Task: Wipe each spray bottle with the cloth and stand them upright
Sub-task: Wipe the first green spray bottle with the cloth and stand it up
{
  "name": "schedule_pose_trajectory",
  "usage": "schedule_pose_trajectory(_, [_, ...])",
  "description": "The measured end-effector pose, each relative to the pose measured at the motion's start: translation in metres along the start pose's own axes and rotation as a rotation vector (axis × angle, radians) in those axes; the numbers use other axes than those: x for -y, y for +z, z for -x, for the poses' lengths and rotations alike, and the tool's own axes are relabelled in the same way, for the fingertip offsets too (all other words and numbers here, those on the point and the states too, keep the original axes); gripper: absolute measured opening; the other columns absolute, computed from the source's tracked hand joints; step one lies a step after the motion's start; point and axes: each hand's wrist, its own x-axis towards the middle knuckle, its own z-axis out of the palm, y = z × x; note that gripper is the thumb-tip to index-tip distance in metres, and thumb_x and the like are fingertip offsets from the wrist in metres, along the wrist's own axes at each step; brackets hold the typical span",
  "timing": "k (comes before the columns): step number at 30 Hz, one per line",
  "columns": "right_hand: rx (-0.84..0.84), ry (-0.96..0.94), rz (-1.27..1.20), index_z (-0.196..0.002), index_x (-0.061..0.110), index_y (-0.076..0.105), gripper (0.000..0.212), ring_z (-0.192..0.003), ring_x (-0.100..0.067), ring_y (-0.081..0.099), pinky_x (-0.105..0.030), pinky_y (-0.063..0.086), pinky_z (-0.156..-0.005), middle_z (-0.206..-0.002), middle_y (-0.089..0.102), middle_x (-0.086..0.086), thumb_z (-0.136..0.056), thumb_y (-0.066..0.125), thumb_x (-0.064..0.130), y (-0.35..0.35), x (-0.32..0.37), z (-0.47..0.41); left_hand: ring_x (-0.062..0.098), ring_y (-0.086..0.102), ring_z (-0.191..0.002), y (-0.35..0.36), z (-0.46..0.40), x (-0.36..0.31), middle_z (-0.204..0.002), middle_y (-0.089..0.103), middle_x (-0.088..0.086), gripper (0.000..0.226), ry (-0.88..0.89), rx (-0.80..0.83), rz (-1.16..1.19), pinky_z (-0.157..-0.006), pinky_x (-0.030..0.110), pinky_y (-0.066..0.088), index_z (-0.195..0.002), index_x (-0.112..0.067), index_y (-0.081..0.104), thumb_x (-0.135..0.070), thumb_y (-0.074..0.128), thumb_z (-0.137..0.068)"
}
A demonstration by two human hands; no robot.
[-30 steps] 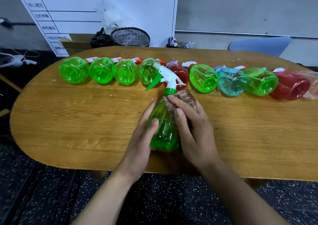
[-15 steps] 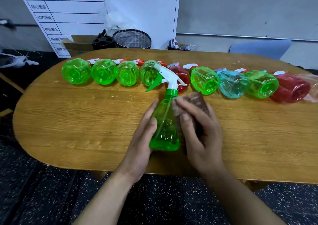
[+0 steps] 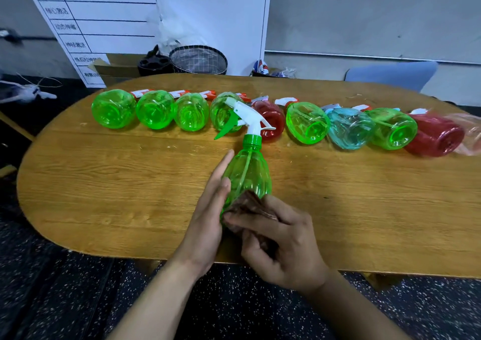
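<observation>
Wooden table (image 3: 104, 183): left hand (image 3: 208, 217), fingers straight, steadying bottle (image 3: 247, 175) at nine o'clock; right hand (image 3: 283, 248) pinching cloth (image 3: 250, 204), wiping base.

Left hand (image 3: 208, 225) reaches toward 1 o'clock, fingers straight, palm pressed flat on the bottle (image 3: 247, 175). Right hand (image 3: 283, 248), at 3 o'clock of it, curls its fingers round the cloth (image 3: 250, 205).

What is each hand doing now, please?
Left hand: open, straight fingers resting against the green bottle.
Right hand: closed, gripping the cloth against the bottle's base.
</observation>
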Motion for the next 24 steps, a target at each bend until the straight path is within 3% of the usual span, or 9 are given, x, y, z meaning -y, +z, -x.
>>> schedule_pose_trajectory(3, [-0.163, 0.16, -0.041, -0.124, 0.014, 0.077, 0.032, -0.094, -0.017, 0.069, -0.034, 0.057, -0.078, -0.114, 0.068, -0.012, -0.097, 0.061, 0.015, -0.005, 0.002, -0.011, 0.024, 0.047, -0.152, 0.0, -0.001, 0.004, -0.163, 0.051, -0.005, 0.047, 0.001, 0.011, -0.024, -0.126, 0.062, 0.03, -0.154, -0.051, 0.05, -0.049, 0.05, -0.107])
schedule_pose_trajectory(7, [-0.229, 0.311, 0.0, -0.135, 0.02, 0.07, 0.033, -0.119, -0.003, 0.062, -0.02, 0.048, -0.097, -0.129, 0.067, -0.002, -0.105, 0.058, 0.018, -0.01, -0.011, -0.031, 0.022, 0.043, -0.155, 0.0, -0.002, 0.008, -0.165, 0.048, -0.006, 0.052, -0.018, 0.052, -0.049, -0.127, 0.061, 0.03, -0.155, -0.044, 0.051, -0.048, 0.054, -0.104])
schedule_pose_trajectory(11, [-0.111, 0.212, -0.01, -0.128, 0.018, 0.075, 0.032, -0.102, -0.008, 0.066, -0.029, 0.056, -0.083, -0.117, 0.067, -0.003, -0.101, 0.058, 0.02, -0.006, -0.013, -0.02, 0.019, 0.047, -0.152, 0.0, -0.002, 0.006, -0.162, 0.052, -0.008, 0.045, -0.021, 0.038, 0.001, -0.127, 0.059, 0.032, -0.155, -0.046, 0.05, -0.04, 0.048, -0.111])
schedule_pose_trajectory(13, [-0.035, 0.108, -0.006, -0.123, 0.018, 0.078, 0.031, -0.087, 0.001, 0.058, -0.021, 0.051, -0.074, -0.103, 0.06, 0.006, -0.095, 0.063, 0.018, -0.003, -0.007, -0.01, 0.022, 0.053, -0.147, -0.001, -0.002, 0.002, -0.158, 0.057, -0.004, 0.047, -0.02, 0.009, 0.024, -0.126, 0.058, 0.034, -0.157, -0.044, 0.047, -0.039, 0.046, -0.111])
schedule_pose_trajectory(17, [0.068, -0.009, 0.017, -0.111, 0.018, 0.083, 0.031, -0.086, 0.001, 0.061, -0.015, 0.046, -0.084, -0.103, 0.065, 0.006, -0.086, 0.066, 0.011, 0.006, 0.0, -0.002, 0.028, 0.057, -0.144, -0.001, -0.002, 0.0, -0.157, 0.059, 0.0, 0.049, 0.002, -0.023, 0.026, -0.125, 0.058, 0.034, -0.157, -0.046, 0.048, -0.038, 0.047, -0.108])
schedule_pose_trajectory(19, [0.013, 0.035, -0.043, -0.111, 0.015, 0.083, 0.03, -0.087, 0.005, 0.059, -0.017, 0.048, -0.081, -0.103, 0.065, 0.004, -0.088, 0.064, 0.01, 0.003, 0.001, -0.005, 0.027, 0.055, -0.146, 0.0, -0.002, 0.001, -0.158, 0.057, 0.0, 0.049, 0.012, -0.021, 0.02, -0.126, 0.059, 0.033, -0.157, -0.045, 0.047, -0.038, 0.045, -0.109])
schedule_pose_trajectory(21, [-0.094, 0.124, -0.099, -0.117, 0.012, 0.08, 0.03, -0.095, -0.006, 0.066, -0.027, 0.054, -0.079, -0.108, 0.069, -0.004, -0.094, 0.061, 0.012, -0.004, -0.001, -0.012, 0.024, 0.051, -0.149, 0.0, -0.003, 0.003, -0.16, 0.055, -0.002, 0.049, 0.009, -0.013, -0.008, -0.126, 0.059, 0.032, -0.158, -0.044, 0.047, -0.038, 0.044, -0.109])
schedule_pose_trajectory(23, [-0.187, 0.215, -0.091, -0.127, 0.014, 0.074, 0.031, -0.106, -0.017, 0.068, -0.034, 0.055, -0.087, -0.12, 0.069, -0.01, -0.099, 0.059, 0.015, -0.01, -0.005, -0.022, 0.023, 0.044, -0.154, 0.0, -0.002, 0.006, -0.164, 0.05, -0.005, 0.049, 0.001, 0.001, -0.034, -0.127, 0.061, 0.029, -0.157, -0.044, 0.049, -0.042, 0.048, -0.108])
schedule_pose_trajectory(24, [-0.207, 0.262, -0.076, -0.131, 0.017, 0.072, 0.032, -0.114, -0.015, 0.066, -0.03, 0.053, -0.093, -0.126, 0.068, -0.007, -0.102, 0.059, 0.016, -0.011, -0.008, -0.025, 0.023, 0.041, -0.156, 0.0, -0.002, 0.007, -0.166, 0.047, -0.006, 0.05, 0.0, 0.014, -0.045, -0.127, 0.062, 0.028, -0.156, -0.045, 0.049, -0.046, 0.05, -0.106])
